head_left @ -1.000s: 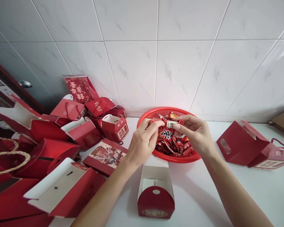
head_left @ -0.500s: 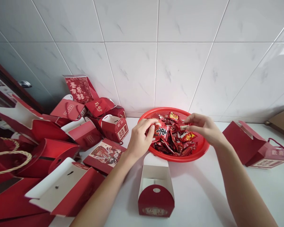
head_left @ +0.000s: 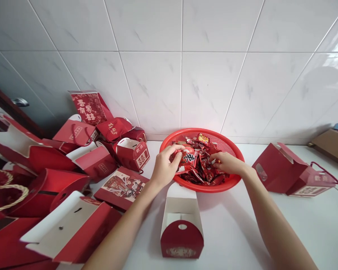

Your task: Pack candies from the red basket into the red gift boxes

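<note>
A red plastic basket (head_left: 231,183) holds a heap of small wrapped snack packets (head_left: 205,165), mostly red, with a yellow one at the back. My left hand (head_left: 165,165) is over the basket's left side, thumb and fingers closed on a red snack packet (head_left: 189,155) with black lettering. My right hand (head_left: 228,164) reaches into the heap from the right, its fingers drawn together among the packets; whatever they pinch is hidden. In front of the basket stands an open dark red gift box (head_left: 182,240) with a white inside and a round hole in its front flap.
Many red gift boxes crowd the left, including an open one (head_left: 73,228), a flat printed box (head_left: 122,187) and a bag with rope handles (head_left: 9,193). Right of the basket lies another red box (head_left: 293,172). A brown carton (head_left: 331,146) sits by the tiled wall (head_left: 208,90).
My right hand has lowered from the basket's back right rim into the packets. My left hand still holds the red packet. The whole view has shifted slightly.
</note>
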Demonstrator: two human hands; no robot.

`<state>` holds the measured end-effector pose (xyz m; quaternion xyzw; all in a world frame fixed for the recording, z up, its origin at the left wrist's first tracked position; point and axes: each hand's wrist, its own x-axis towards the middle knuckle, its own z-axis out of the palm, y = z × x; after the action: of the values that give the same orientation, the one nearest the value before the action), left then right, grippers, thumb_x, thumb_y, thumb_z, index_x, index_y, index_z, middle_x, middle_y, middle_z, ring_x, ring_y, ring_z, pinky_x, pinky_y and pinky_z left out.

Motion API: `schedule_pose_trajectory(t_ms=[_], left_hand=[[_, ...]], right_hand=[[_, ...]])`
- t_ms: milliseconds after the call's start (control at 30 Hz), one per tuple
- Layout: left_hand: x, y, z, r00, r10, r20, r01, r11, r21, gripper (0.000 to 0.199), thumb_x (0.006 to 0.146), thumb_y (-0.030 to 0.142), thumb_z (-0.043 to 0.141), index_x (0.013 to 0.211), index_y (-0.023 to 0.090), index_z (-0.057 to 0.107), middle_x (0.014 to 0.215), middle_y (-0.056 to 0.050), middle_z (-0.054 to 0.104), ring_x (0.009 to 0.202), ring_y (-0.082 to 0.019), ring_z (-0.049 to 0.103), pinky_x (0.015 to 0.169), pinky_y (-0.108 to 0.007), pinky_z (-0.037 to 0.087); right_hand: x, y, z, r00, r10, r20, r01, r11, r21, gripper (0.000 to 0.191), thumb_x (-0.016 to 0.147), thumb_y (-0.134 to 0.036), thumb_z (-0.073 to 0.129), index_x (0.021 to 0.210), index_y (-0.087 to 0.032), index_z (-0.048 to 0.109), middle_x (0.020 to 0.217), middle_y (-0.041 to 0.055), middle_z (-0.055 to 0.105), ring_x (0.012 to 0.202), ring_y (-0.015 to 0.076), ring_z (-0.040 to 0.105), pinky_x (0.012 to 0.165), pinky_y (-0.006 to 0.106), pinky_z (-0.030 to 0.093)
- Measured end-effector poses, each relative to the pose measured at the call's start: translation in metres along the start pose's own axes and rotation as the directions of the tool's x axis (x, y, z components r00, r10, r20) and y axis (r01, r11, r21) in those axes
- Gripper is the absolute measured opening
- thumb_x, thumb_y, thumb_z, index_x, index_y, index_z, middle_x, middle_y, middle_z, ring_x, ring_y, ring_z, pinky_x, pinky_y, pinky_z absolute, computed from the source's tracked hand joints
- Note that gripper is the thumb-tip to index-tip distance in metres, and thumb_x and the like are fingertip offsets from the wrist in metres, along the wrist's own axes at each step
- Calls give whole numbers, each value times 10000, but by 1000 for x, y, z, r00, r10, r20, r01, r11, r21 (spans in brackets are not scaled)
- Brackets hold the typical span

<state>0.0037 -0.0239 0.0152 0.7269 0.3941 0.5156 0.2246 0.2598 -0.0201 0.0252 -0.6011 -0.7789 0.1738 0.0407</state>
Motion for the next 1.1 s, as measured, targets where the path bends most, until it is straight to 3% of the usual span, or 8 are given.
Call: schedule_pose_trajectory(t_ms=[100, 167, 467, 633, 833, 900, 1000, 1100], left_hand=[[0, -3, 3, 999, -38, 10, 39, 999, -29, 203, 913, 259, 555, 1000, 209, 732, 1069, -58, 789, 983, -225, 728, 894, -345, 557], [0, -4, 4, 998, -58, 11, 59, 997, -41, 202, 905, 265, 561, 995, 204, 731, 1061, -61, 789, 966, -225, 730, 878, -339, 558], [0, -3, 5, 999, -45, 4, 45, 998, -37, 202, 915, 273, 558, 994, 203, 731, 1076, -69, 788, 1013, -238, 724, 917, -357, 545], [0, -4, 5, 999, -50, 14, 51, 998, -48, 206, 907, 275, 560, 995, 201, 731, 1072, -65, 790, 1005, -241, 724, 931, -367, 543], [1, -6, 6, 998, -65, 23, 66, 995, -70, 220, 896, 281, 550, 990, 195, 729, 1074, -68, 786, 1007, -235, 720, 917, -343, 539], [1, -5, 6, 998, -67, 23, 68, 995, -78, 220, 892, 288, 550, 986, 194, 726, 1066, -65, 784, 987, -230, 721, 891, -331, 541], [1, -4, 6, 998, -65, 23, 67, 994, -87, 217, 891, 294, 554, 985, 193, 721, 1065, -64, 782, 983, -228, 720, 880, -326, 541], [0, -1, 5, 999, -45, 30, 48, 996, -77, 212, 901, 285, 552, 994, 193, 719, 1068, -64, 781, 994, -227, 720, 892, -327, 542]], right_hand=[[12, -1, 3, 1000, 11, 23, -9, 998, -67, 575, 805, -51, 534, 1353, -183, 649, 1243, 148, 719, 1142, 308, 659, 917, 354, 489], [20, -2, 2, 999, 11, 52, -6, 994, -106, 638, 793, -50, 559, 1414, -186, 598, 1259, 159, 709, 1125, 314, 667, 892, 352, 489], [37, -15, -3, 994, -29, 103, 43, 989, -139, 249, 736, -169, 714, 985, -179, 723, 962, 124, 739, 858, 291, 682, 641, 305, 438], [31, -8, -8, 994, -104, 14, 104, 995, -6, 375, 620, -79, 707, 978, -188, 735, 934, 63, 726, 885, 260, 656, 690, 290, 460], [8, 3, -13, 985, -121, -123, 144, 969, 200, 423, 594, -72, 572, 959, -189, 751, 943, 46, 725, 754, 204, 652, 635, 296, 507], [-2, 6, -12, 968, -132, -213, 207, 900, 385, 359, 605, -107, 579, 915, -192, 741, 951, 54, 727, 763, 207, 657, 636, 311, 522], [-18, 8, -10, 936, -79, -342, 301, 682, 666, 267, 634, -155, 651, 887, -202, 725, 917, 54, 729, 794, 215, 671, 651, 326, 539], [-31, 4, -11, 922, 12, -386, 321, 535, 782, 223, 639, -189, 735, 862, -201, 725, 878, 38, 729, 768, 193, 667, 652, 315, 537]])
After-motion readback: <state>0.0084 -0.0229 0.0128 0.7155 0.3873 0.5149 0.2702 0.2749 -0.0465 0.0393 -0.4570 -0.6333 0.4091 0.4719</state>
